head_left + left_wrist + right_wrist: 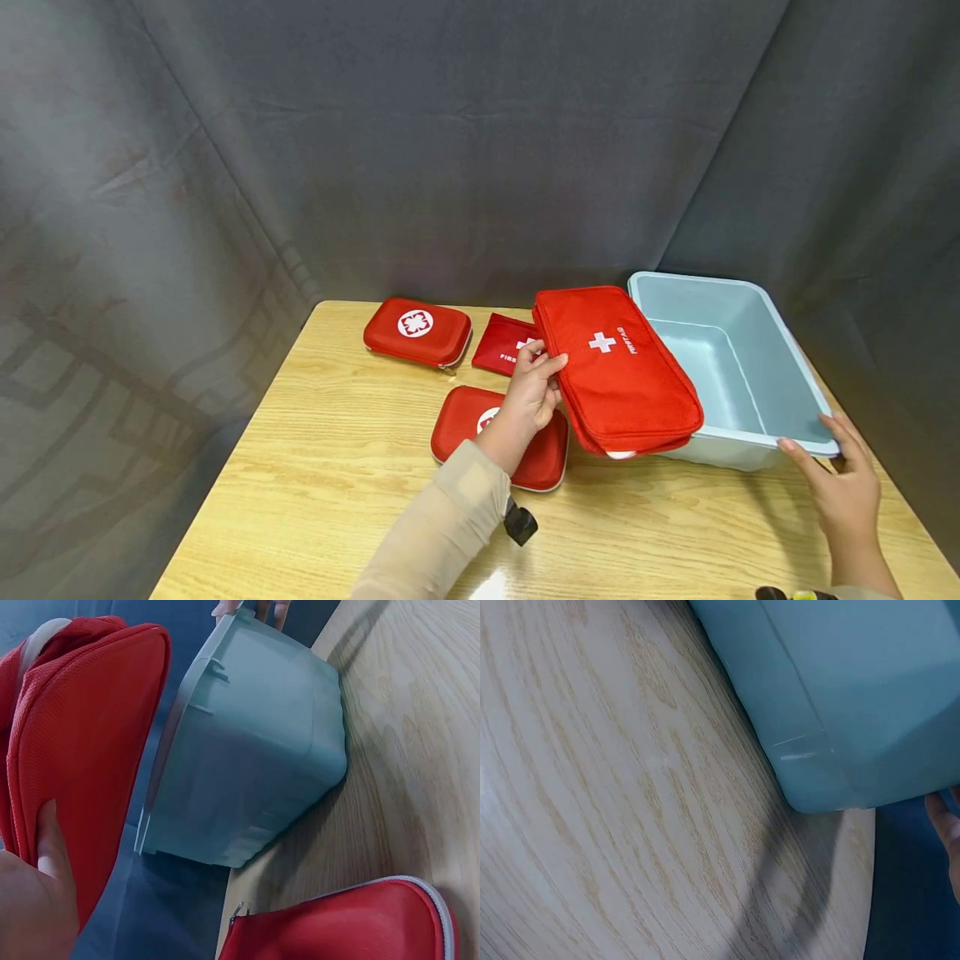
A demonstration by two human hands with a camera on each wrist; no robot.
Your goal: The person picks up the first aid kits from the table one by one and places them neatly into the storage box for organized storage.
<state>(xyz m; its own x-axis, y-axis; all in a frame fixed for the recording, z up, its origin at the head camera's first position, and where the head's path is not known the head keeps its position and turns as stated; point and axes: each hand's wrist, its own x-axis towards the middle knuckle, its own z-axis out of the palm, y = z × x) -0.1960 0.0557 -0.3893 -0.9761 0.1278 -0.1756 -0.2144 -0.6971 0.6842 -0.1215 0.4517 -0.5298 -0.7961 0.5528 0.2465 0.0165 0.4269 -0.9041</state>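
Observation:
My left hand (pixel 531 396) grips a red fabric first aid pouch (pixel 626 383) by its left edge, tilted above the table beside a light blue plastic bin (pixel 701 298). A white cross and lettering mark the pouch's face. In the left wrist view, the thumb presses on the red fabric (pixel 94 757). My right hand (pixel 843 487) holds the bin's rim at the near right corner; its fingertips also show at the rim in the left wrist view. The inside floor of the bin is partly hidden by the pouch.
On the wooden table (pixel 322 483), a red hard-shell case (pixel 442 329) lies at the back left. A second red case (pixel 551 454) sits beneath my left forearm. A flat dark red pouch (pixel 498 343) lies partly behind the held one. Grey curtains (pixel 465 167) hang behind.

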